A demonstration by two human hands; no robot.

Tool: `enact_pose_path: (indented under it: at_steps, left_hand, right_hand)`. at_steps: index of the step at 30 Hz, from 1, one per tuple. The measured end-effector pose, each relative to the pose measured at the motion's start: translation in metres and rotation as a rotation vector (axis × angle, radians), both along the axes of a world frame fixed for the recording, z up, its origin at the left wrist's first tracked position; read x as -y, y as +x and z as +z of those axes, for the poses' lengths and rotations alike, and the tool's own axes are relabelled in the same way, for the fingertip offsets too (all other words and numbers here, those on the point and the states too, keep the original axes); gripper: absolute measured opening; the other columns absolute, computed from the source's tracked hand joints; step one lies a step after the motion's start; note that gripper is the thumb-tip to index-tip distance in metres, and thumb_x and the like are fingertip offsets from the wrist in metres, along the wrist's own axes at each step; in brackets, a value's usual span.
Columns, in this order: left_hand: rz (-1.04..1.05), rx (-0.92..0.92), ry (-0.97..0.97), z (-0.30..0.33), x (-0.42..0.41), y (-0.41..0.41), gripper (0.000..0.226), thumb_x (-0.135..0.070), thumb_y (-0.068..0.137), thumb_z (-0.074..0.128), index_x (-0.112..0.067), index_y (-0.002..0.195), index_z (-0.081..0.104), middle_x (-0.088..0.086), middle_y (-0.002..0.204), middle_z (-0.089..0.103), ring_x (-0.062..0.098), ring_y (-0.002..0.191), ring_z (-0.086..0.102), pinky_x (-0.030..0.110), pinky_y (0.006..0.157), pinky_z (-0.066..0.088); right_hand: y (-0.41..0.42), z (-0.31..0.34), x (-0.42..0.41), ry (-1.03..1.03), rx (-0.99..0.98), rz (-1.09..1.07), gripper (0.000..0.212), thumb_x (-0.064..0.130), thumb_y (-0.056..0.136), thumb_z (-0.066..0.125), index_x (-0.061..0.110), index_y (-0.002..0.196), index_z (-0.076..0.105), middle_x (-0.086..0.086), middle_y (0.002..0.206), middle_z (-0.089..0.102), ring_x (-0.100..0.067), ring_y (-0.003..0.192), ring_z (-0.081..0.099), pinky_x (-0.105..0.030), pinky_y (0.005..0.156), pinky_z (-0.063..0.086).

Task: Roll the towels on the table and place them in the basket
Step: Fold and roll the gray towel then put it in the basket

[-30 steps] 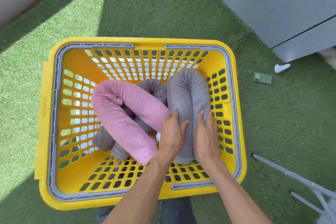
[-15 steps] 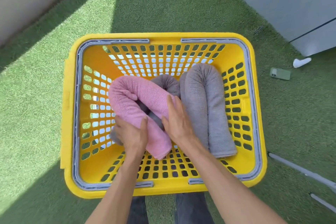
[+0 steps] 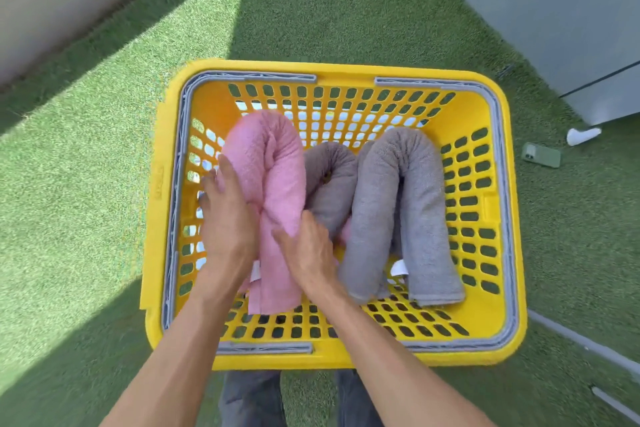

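My left hand (image 3: 227,225) and right hand (image 3: 308,253) lie flat, fingers straight, pressing either side of the folded pink towel (image 3: 273,184) inside the yellow basket (image 3: 516,218), beside two grey rolled towels (image 3: 398,204).

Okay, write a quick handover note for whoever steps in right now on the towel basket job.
Left hand: fingers straight, pressing the left side of the pink towel.
Right hand: fingers slipped between the pink towel and the middle grey towel; grip not visible.
Yellow basket holds three rolled, bent towels: pink on the left, a grey one in the middle, the larger grey towel on the right.
Done: all three rolled and in the basket.
Left: settle the pink roll and withdraw both hands. The table is out of view, so check there for more towels.
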State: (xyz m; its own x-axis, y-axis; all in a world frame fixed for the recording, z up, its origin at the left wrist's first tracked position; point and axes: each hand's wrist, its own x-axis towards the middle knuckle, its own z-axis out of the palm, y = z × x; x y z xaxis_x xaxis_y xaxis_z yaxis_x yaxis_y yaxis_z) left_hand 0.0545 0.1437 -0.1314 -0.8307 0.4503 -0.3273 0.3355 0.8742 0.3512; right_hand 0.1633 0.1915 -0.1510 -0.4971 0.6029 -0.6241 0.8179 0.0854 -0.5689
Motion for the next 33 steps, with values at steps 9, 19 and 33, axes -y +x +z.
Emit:
enact_pose_path:
  at_steps: [9, 19, 33]
  left_hand:
    - [-0.342, 0.079, 0.318, -0.017, -0.026, 0.030, 0.041, -0.006, 0.093, 0.051, -0.007, 0.134, 0.050, 0.013, 0.136, 0.045, 0.026, 0.126, 0.043, 0.031, 0.100, 0.038]
    - [-0.713, 0.057, -0.051, -0.077, -0.049, 0.010, 0.074, -0.014, 0.075, 0.075, 0.001, 0.139, 0.041, 0.015, 0.147, 0.041, 0.033, 0.134, 0.041, 0.041, 0.109, 0.034]
    - [-0.756, -0.414, -0.457, -0.096, -0.068, 0.024, 0.053, -0.013, 0.089, 0.017, -0.008, 0.128, 0.053, 0.009, 0.134, 0.045, 0.025, 0.121, 0.042, 0.035, 0.093, 0.029]
  right_hand:
    - [0.034, -0.037, -0.031, -0.079, 0.052, -0.428, 0.048, 0.040, 0.089, 0.059, 0.017, 0.130, 0.051, -0.007, 0.109, 0.068, -0.028, 0.104, 0.063, -0.043, 0.093, 0.051]
    - [0.023, -0.082, -0.016, -0.242, 0.067, -0.574, 0.067, 0.056, 0.070, 0.069, 0.014, 0.120, 0.056, -0.005, 0.114, 0.066, -0.020, 0.102, 0.065, -0.019, 0.068, 0.055]
    - [0.024, -0.103, -0.028, -0.186, 0.127, -0.568, 0.106, 0.075, 0.042, 0.063, 0.010, 0.126, 0.054, -0.010, 0.119, 0.066, -0.025, 0.107, 0.064, -0.038, 0.089, 0.054]
